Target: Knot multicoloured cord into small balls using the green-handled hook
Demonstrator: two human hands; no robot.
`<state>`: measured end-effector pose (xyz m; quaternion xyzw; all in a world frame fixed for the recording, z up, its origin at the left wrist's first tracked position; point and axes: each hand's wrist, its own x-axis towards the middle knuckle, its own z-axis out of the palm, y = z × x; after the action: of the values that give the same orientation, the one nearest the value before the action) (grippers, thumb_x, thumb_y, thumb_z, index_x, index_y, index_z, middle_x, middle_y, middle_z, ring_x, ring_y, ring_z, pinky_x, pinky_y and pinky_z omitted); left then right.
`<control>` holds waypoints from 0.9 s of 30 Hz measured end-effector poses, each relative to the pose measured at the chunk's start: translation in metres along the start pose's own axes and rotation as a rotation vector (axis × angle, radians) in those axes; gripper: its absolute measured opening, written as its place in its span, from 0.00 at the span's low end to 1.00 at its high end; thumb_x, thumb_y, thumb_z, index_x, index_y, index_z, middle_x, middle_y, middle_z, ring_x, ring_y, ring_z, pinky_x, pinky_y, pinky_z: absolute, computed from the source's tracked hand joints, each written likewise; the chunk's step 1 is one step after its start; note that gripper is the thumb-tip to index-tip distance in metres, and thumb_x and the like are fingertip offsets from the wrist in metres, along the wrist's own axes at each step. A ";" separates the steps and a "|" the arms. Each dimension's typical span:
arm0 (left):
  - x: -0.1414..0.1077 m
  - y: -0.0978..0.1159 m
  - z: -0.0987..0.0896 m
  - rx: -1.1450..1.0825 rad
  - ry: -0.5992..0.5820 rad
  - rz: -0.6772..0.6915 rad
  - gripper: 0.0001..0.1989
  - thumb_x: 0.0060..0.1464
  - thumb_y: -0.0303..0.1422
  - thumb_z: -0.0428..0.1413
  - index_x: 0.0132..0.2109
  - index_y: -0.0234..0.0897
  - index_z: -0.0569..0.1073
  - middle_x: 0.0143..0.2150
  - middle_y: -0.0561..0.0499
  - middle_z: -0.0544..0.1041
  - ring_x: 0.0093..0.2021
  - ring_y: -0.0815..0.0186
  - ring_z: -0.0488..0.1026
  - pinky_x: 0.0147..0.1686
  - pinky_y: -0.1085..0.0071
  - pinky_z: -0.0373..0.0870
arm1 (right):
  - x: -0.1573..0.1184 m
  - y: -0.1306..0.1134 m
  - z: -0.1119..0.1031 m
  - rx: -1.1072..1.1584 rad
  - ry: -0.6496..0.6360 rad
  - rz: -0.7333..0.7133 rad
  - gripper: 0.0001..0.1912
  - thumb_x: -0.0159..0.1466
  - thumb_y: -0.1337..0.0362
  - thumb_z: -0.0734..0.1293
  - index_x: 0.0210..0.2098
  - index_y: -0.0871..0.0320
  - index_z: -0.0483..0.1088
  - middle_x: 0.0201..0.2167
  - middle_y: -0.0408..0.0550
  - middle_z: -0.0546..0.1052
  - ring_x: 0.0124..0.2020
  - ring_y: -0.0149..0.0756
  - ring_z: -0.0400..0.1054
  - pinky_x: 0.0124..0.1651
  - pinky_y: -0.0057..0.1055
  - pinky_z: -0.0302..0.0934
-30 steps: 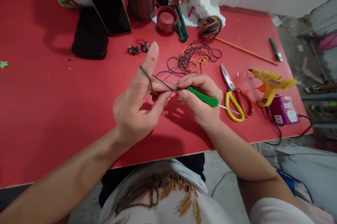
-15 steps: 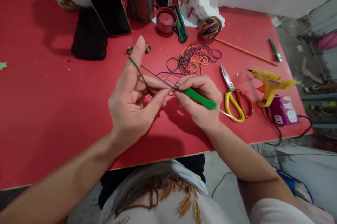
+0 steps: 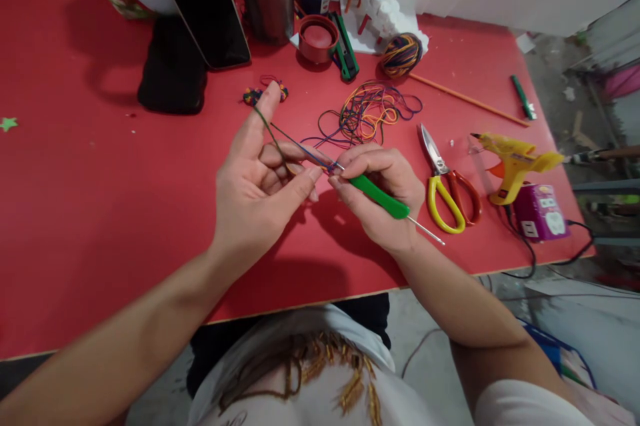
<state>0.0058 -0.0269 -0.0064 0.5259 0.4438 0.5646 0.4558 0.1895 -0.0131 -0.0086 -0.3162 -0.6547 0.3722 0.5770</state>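
My right hand is closed around the green handle of a double-ended crochet hook; one metal end sticks out past the wrist side, the other reaches toward my left fingertips. My left hand has its index finger raised with dark green yarn looped over it. Its thumb pinches the yarn against the other fingers, close to the hook's tip. A small knotted bit of stitching sits where both hands meet, partly hidden by fingers. Beyond them lies a loose tangle of multicoloured yarn.
Scissors, a yellow glue gun and a purple box are on the right. Behind stand a yarn ball, a red round container, a green cutter, a phone and a small crocheted piece.
My left hand has shifted slightly right and its raised index finger has tipped lower. The hook has turned a little in my right hand, its rear end now pointing lower, clear of the scissors.
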 end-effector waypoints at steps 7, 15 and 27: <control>0.003 0.003 0.002 -0.185 0.023 -0.084 0.40 0.59 0.35 0.72 0.74 0.52 0.69 0.42 0.53 0.86 0.33 0.65 0.82 0.30 0.70 0.80 | -0.001 -0.001 -0.003 -0.130 -0.058 -0.128 0.11 0.67 0.74 0.73 0.43 0.52 0.77 0.40 0.45 0.81 0.43 0.37 0.78 0.47 0.38 0.74; 0.003 0.018 0.007 -0.141 0.063 -0.143 0.44 0.53 0.26 0.74 0.74 0.49 0.69 0.37 0.56 0.85 0.35 0.65 0.83 0.35 0.69 0.82 | 0.001 -0.001 -0.003 -0.339 -0.073 -0.290 0.15 0.67 0.76 0.71 0.45 0.48 0.76 0.38 0.45 0.83 0.42 0.39 0.80 0.48 0.39 0.77; 0.005 0.023 0.006 -0.055 0.053 -0.156 0.54 0.53 0.28 0.75 0.80 0.47 0.58 0.37 0.56 0.83 0.38 0.63 0.83 0.33 0.69 0.78 | 0.000 -0.002 -0.003 -0.417 -0.064 -0.263 0.12 0.68 0.74 0.70 0.44 0.48 0.75 0.40 0.46 0.84 0.43 0.40 0.81 0.49 0.39 0.77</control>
<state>0.0108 -0.0265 0.0172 0.4618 0.4798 0.5532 0.5005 0.1920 -0.0141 -0.0064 -0.3286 -0.7708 0.1606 0.5216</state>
